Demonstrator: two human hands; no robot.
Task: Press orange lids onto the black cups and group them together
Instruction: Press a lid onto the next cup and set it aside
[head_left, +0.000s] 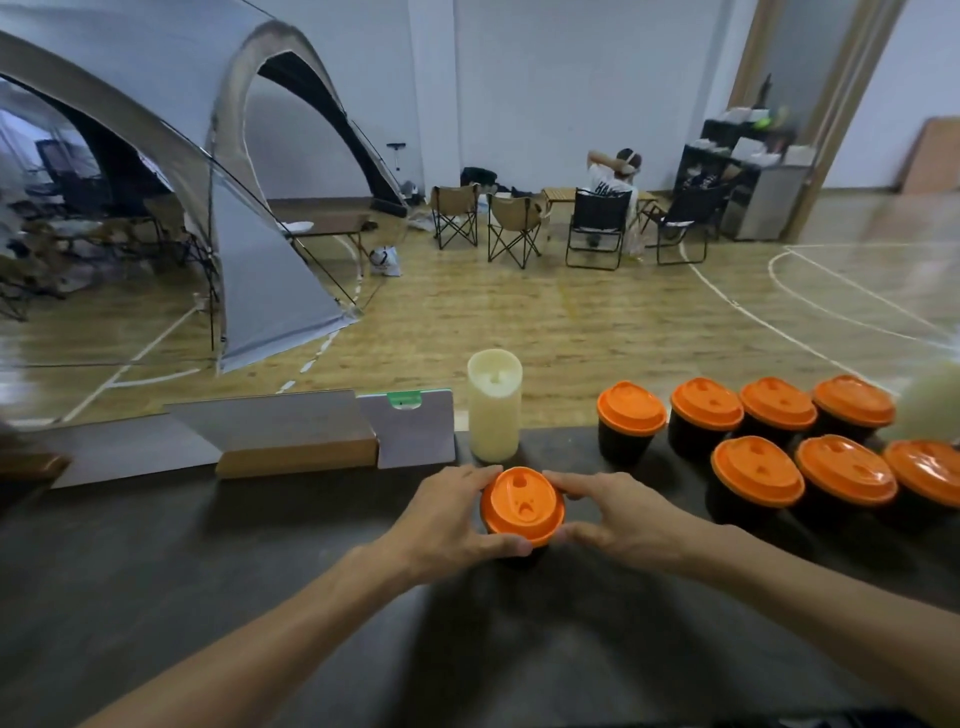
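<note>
Your left hand (447, 519) and right hand (618, 525) cup the orange lid (522, 505) from either side, fingers wrapped on its rim, the black cup (519, 557) beneath mostly hidden, mid-table. This looks like the pressing step: push down evenly round the rim until it seats. Behind it stands a candle (494, 411) near the far edge, so keep low. To the right, seven lidded cups (753, 441) wait in two rows; bare table (311, 597) lies between, enough room to slide this one across.
</note>
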